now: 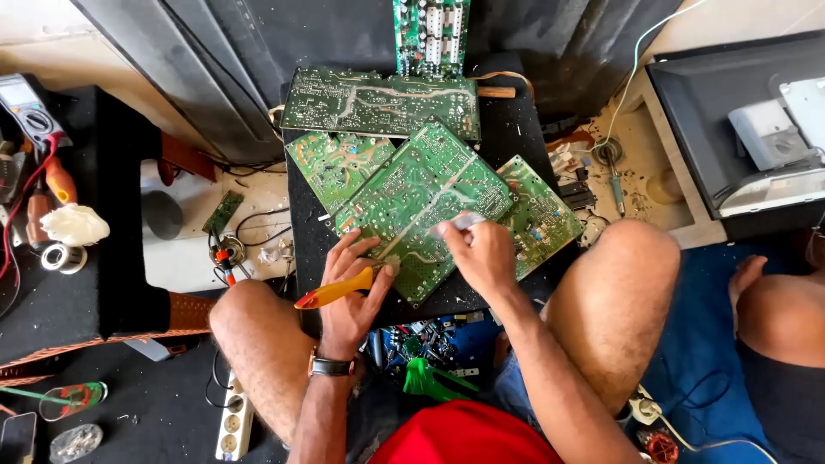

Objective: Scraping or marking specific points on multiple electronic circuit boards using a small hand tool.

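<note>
Circuit boards are lying in a loose pile on a black mat point(507, 129) in front of the seated person, and the large green board point(412, 206) on top, turned solder side up and set at a slant, is the one being handled. The left hand point(348, 296) is resting on the near edge of that board, its fingers closed around a tool with a yellow and red handle point(335, 290) that is lying across the palm, its tip pointing toward the board. The right hand point(481, 253) is hovering over the middle of the same board, pinching a small pale object point(460, 223) between thumb and fingers; what that object is cannot be told. A wristwatch point(331, 367) is sitting on the left wrist.

Under the top board, a smaller green board point(335, 163) is showing at the left, another point(541, 215) is sticking out at the right, and a long dark green board point(378, 101) is lying behind them. A blue board point(421, 339) is lying between the person's bare knees. A soldering iron point(617, 185) is lying to the right of the mat, near a dark monitor casing point(730, 129). At the far left a multimeter point(26, 107) is resting with its red lead, a roll of solder point(60, 256) is sitting below it, and a white power strip point(232, 425) is lying by the left leg. Another person's knee point(773, 301) is showing at the right edge.
</note>
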